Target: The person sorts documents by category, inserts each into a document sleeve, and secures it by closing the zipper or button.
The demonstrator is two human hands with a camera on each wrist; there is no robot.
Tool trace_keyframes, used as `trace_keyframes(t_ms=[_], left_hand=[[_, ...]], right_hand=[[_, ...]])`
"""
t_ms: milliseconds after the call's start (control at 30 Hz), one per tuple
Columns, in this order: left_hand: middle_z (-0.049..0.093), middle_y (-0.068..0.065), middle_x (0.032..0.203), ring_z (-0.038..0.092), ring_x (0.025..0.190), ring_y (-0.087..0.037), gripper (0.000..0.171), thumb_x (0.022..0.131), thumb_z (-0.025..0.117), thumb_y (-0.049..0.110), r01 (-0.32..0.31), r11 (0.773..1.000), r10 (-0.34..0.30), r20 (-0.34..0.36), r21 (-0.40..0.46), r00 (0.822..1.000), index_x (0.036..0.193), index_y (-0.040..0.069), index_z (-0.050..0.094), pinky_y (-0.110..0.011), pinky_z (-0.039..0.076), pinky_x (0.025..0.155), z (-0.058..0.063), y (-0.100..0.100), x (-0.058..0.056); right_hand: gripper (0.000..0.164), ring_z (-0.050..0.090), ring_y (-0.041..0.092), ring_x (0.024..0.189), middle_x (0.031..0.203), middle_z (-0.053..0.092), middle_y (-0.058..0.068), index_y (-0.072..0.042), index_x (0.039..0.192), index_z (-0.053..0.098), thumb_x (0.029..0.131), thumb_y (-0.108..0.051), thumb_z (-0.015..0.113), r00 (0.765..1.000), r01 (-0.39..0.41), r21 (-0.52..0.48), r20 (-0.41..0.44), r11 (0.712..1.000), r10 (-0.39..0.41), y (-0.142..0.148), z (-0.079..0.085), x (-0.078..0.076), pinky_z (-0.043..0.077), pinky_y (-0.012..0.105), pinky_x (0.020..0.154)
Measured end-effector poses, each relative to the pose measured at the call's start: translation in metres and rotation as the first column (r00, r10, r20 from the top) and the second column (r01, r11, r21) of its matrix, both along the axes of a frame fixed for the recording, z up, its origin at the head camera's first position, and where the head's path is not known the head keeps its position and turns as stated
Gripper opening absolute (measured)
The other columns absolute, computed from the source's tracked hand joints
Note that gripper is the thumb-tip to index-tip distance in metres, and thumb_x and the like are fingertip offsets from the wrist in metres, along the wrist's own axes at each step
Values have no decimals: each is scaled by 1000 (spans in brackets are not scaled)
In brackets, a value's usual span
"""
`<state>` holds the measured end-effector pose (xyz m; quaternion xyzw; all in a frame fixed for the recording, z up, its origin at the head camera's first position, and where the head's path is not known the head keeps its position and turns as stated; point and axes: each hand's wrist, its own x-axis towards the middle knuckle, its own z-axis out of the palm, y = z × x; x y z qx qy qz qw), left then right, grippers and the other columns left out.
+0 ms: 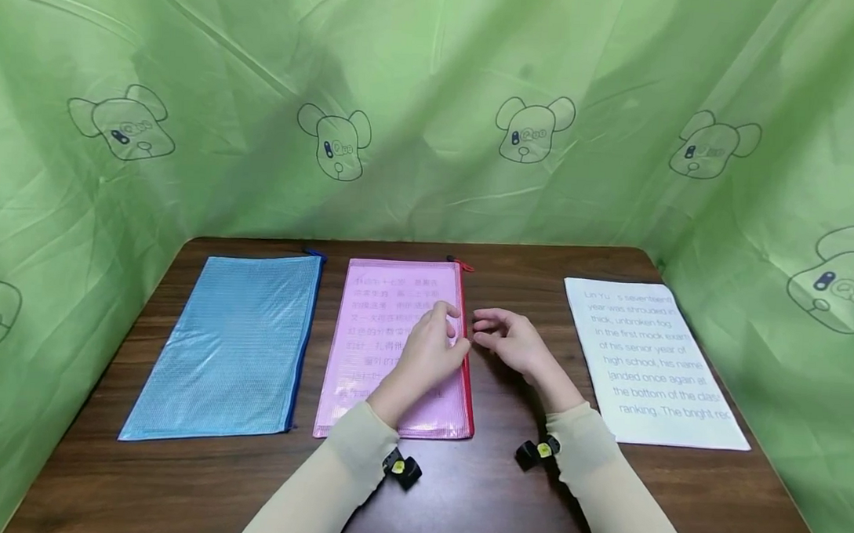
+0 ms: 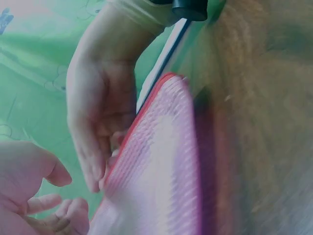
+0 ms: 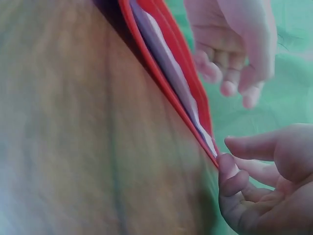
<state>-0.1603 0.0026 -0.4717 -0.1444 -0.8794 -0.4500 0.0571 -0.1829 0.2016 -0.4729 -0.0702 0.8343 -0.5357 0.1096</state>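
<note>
Three flat things rest on the table (image 1: 476, 488): a blue pouch (image 1: 229, 350) at the left, a pink pouch (image 1: 371, 327) in the middle and white printed paper (image 1: 649, 364) at the right. Print shows through the pink pouch. Its red edge (image 3: 181, 54) gapes in the right wrist view, with a pale sheet inside. The left hand (image 1: 429, 349) is over that pouch, near the red edge, its grip apart, thumb clear of loosely bent fingers. The right hand (image 1: 516, 344) is at the same edge, thumb and fingers also apart; whether its fingertips touch the edge, I cannot tell. The step in hand looks like handling the pouch's mouth; the next move probably calls for a light pinch there, keeping the sheet clear.
</note>
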Motion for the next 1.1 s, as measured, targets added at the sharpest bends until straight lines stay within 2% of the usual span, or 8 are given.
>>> trace_keyframes(t_ms=[100, 133, 300, 467, 633, 733, 867, 1100], left_hand=[[67, -8, 99, 62, 85, -22, 42, 90, 72, 17, -16, 1000, 17, 48, -17, 999, 129, 6, 61, -41, 53, 77, 3, -4, -3], [68, -10, 100, 62, 85, -23, 42, 90, 73, 14, -23, 999, 25, 85, -25, 996, 129, 5, 61, -42, 53, 77, 11, -5, -1], [68, -7, 107, 63, 86, -21, 45, 93, 76, 17, -41, 997, 51, 158, -67, 986, 135, 8, 60, -40, 54, 80, 16, -18, -15], [69, -8, 118, 66, 99, -25, 48, 94, 77, 18, -39, 997, 49, 154, -63, 987, 137, 9, 58, -44, 56, 92, 28, -31, -48], [66, -10, 136, 66, 121, -29, 52, 96, 74, 18, 26, 998, -18, 130, -58, 991, 143, 7, 54, -44, 53, 106, 33, -43, -87], [64, -12, 143, 63, 132, -31, 55, 97, 73, 16, 74, 995, -66, 111, -74, 992, 146, 6, 53, -43, 49, 114, 30, -49, -109], [62, -15, 150, 60, 139, -34, 59, 97, 73, 16, 121, 987, -109, 106, -105, 988, 151, 5, 50, -43, 45, 119, 23, -55, -133], [59, -14, 157, 58, 141, -36, 66, 99, 74, 22, 159, 972, -136, 135, -174, 981, 157, 7, 46, -45, 41, 122, 6, -63, -159]], right_hand=[[44, 70, 30, 89, 125, 74, 26, 6, 144, 63, 102, -3, 72, 1000, 11, -3, 15, 1000, -11, 7, 4, -1, 57, 32, 71], [44, 70, 30, 88, 125, 74, 25, 6, 144, 63, 102, -4, 73, 1000, 16, 0, 19, 1000, -16, 9, 5, -2, 57, 33, 70], [48, 69, 29, 95, 125, 74, 21, 2, 146, 62, 103, -11, 75, 1000, 29, 43, 10, 999, -30, 15, 13, -9, 56, 34, 74], [50, 71, 34, 117, 133, 73, 22, 0, 148, 62, 102, -13, 76, 998, 37, 75, -48, 997, -34, 19, 24, -35, 56, 41, 94], [49, 66, 39, 132, 144, 67, 25, -2, 148, 62, 102, -9, 76, 996, 13, 66, -84, 998, -8, 23, 28, -71, 52, 52, 108], [49, 61, 38, 138, 147, 65, 25, -1, 149, 62, 102, -8, 74, 994, -13, 109, -107, 994, 24, 24, 27, -88, 47, 55, 115], [53, 55, 37, 145, 151, 63, 21, -1, 152, 59, 102, -8, 74, 989, -57, 178, -123, 982, 79, 24, 24, -105, 39, 56, 122], [61, 50, 38, 148, 158, 57, 21, 0, 158, 53, 101, -7, 75, 981, -127, 176, -125, 976, 150, 20, 12, -132, 35, 55, 126]])
